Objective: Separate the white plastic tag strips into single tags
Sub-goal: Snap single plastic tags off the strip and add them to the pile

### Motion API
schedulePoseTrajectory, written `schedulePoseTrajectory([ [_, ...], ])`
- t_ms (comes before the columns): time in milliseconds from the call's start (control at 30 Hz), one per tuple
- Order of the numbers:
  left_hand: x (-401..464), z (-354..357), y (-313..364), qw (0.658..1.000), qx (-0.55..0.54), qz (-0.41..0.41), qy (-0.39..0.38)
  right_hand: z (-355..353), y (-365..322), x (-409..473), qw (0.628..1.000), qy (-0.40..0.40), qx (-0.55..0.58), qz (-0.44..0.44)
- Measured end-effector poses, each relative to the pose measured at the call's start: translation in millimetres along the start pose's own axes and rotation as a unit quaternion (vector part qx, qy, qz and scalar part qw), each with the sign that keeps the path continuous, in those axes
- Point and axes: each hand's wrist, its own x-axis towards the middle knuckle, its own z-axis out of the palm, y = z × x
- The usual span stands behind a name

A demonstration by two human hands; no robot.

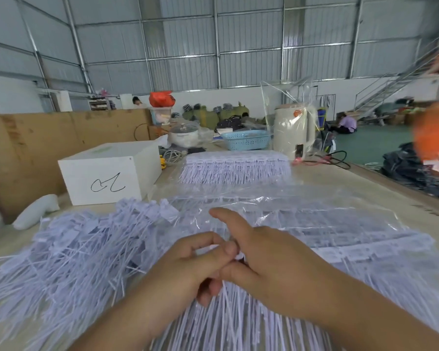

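Both forearms enter from 6 o'clock and meet at frame centre. Left hand [188,264]: fingers curled, thumb and forefinger pinching the head end of a white plastic tag strip [238,310]. Right hand [271,272]: thumb and lower fingers closed on the same strip head, directly against the left fingertips; the index finger is extended toward 11 o'clock and holds nothing. The strip's thin tails fan down toward 6 o'clock beneath both hands.

Surrounding items:
- Loose pile of separated white single tags [69,252], from 8 to 10 o'clock, touching the left wrist area.
- Clear plastic bags of unseparated white tag strips [314,219], from 12 to 3 o'clock, directly behind the hands.
- Second stack of white tag strips in clear wrap [236,168], further out at 12 o'clock.
- White rectangular box with a black handwritten mark [107,173], at 10 o'clock, beyond the loose pile.
- Blue perforated plastic basket [246,140] and cream electric kettle in a clear bag [294,130], at 12 to 1 o'clock near the far edge.
- Blurred orange object [433,133], at 3 o'clock; identity cannot be determined.

Pale table top [380,181]: its right edge runs diagonally from 1 to 3 o'clock. Bare surface shows only along that edge and at 9 o'clock.
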Motion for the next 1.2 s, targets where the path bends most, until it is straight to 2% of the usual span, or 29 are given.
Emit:
schedulePoseTrajectory([
  [167, -0.3, -3.6, 2.5, 0.999, -0.018, -0.022, -0.025, 3.1, -0.7, 1.3, 1.0, -0.018, 0.026, 0.004],
  [367, 0.3, -13.3, 4.1, 1.0, 0.012, -0.018, 0.021, -19.1, 11.6, -2.8, 0.998, -0.009, 0.022, 0.059],
  [533, 0.9, -9.9, 2.0, 0.998, 0.043, -0.005, 0.04, -19.0, 12.8, -1.3, 0.999, 0.004, 0.003, 0.045],
  [767, 1.9, -5.1, -1.4, 1.0, -0.005, 0.016, -0.004, -16.1, 9.1, -1.3, 0.999, 0.017, 0.039, 0.014],
  [967, 3.2, -6.2, -0.3, 0.999, -0.005, 0.029, 0.017, -15.3, 8.0, -1.2, 0.998, 0.049, 0.03, 0.024],
  [1200, -1.2, -5.7, 3.3, 0.995, 0.061, 0.053, 0.051, -17.8, 13.2, -1.8, 0.998, 0.008, 0.052, 0.032],
])
